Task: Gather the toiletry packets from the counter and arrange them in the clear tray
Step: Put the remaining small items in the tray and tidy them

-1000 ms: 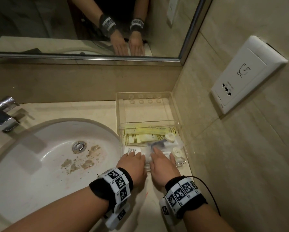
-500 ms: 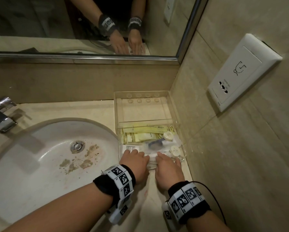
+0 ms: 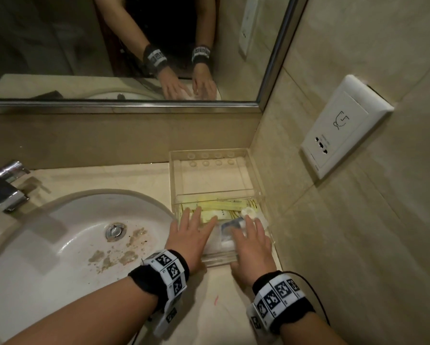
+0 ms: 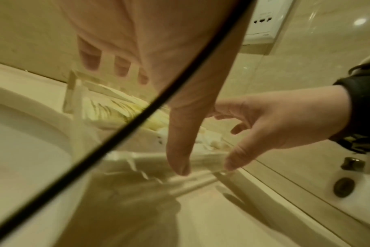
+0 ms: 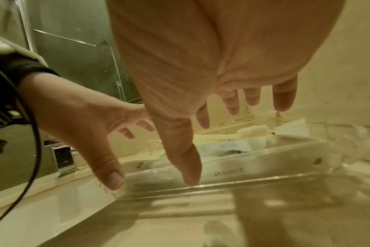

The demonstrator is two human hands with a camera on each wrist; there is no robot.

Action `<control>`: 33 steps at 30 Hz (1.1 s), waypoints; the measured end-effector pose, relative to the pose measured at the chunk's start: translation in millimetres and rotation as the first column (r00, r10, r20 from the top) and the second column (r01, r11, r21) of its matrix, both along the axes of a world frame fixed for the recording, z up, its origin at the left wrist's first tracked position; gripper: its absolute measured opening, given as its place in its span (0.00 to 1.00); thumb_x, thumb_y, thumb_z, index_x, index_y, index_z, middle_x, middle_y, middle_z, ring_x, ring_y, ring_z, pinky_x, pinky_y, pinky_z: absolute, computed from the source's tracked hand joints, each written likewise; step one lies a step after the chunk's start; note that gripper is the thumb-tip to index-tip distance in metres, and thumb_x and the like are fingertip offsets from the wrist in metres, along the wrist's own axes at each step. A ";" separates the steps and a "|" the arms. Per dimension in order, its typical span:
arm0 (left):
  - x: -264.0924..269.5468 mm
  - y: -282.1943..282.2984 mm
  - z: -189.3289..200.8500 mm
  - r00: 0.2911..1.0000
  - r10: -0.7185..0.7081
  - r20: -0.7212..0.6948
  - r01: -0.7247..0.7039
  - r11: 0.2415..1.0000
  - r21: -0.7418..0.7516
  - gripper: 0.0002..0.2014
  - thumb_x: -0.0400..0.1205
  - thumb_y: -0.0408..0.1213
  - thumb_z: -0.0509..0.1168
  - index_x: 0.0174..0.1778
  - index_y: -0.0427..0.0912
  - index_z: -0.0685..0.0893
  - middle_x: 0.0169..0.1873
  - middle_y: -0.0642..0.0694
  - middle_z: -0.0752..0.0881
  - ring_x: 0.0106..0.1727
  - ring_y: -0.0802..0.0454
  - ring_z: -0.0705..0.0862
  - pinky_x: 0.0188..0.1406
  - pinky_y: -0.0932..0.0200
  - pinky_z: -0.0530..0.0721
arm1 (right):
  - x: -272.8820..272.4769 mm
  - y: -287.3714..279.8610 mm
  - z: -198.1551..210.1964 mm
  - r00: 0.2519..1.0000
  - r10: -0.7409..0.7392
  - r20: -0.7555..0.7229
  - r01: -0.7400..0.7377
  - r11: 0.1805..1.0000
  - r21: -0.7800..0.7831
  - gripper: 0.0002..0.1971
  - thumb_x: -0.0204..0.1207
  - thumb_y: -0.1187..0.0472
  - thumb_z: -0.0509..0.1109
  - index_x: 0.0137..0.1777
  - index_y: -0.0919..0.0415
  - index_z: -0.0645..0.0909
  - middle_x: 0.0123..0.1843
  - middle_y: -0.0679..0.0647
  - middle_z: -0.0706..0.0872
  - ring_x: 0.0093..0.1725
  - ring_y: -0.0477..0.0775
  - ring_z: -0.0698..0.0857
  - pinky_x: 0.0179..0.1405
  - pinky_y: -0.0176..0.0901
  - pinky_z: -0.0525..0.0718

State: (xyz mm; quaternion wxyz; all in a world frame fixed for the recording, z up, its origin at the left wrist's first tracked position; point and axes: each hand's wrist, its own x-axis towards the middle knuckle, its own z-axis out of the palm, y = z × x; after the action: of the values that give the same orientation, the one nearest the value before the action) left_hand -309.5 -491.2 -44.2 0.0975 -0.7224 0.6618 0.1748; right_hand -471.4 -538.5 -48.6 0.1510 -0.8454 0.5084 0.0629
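Both the left hand [image 3: 192, 235] and right hand [image 3: 252, 246] are spread flat, grasping nothing, over the toiletry packets [image 3: 224, 212] already laid in the clear tray [image 3: 257, 175] (at the sink's [image 3: 47, 245] three o'clock), seemingly to level them.

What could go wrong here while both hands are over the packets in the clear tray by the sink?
The clear tray sits right beside the sink; a sideways nudge from the left hand might slide it toward the basin. The packets lie piled in the near compartment, so the right hand, fingers spread, could catch one and flick it out.
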 end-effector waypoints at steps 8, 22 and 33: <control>31.3 -13.2 1.1 0.997 0.060 -0.056 -0.052 0.989 0.142 0.69 0.61 0.64 0.77 0.80 0.59 0.27 0.77 0.37 0.20 0.77 0.31 0.23 0.77 0.23 0.41 | 17.8 -33.3 3.5 0.971 0.093 -0.218 -0.060 0.986 0.155 0.66 0.64 0.69 0.78 0.78 0.43 0.23 0.77 0.58 0.16 0.77 0.63 0.20 0.78 0.67 0.38; 41.1 -22.6 -5.5 0.998 0.047 -0.035 -0.040 0.985 0.169 0.71 0.59 0.63 0.79 0.82 0.57 0.29 0.80 0.38 0.24 0.79 0.30 0.26 0.79 0.27 0.42 | 28.7 -55.3 -0.4 0.916 0.262 -0.305 -0.224 0.962 0.154 0.73 0.57 0.46 0.85 0.78 0.47 0.20 0.74 0.58 0.13 0.78 0.64 0.21 0.80 0.68 0.39; 46.7 -29.7 -2.3 0.996 0.076 0.037 -0.077 0.996 0.051 0.67 0.62 0.61 0.79 0.83 0.52 0.34 0.85 0.42 0.42 0.83 0.32 0.46 0.80 0.33 0.52 | 38.6 -72.9 -4.9 0.928 0.249 -0.276 -0.216 0.966 0.143 0.73 0.57 0.42 0.83 0.79 0.51 0.22 0.80 0.57 0.19 0.80 0.62 0.25 0.81 0.65 0.39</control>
State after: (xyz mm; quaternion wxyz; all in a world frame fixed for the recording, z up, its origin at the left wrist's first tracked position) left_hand -262.8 -520.9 -46.6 0.1212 -0.7474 0.6271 0.1830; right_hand -432.8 -611.4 -53.5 0.1123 -0.8715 0.4169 0.2323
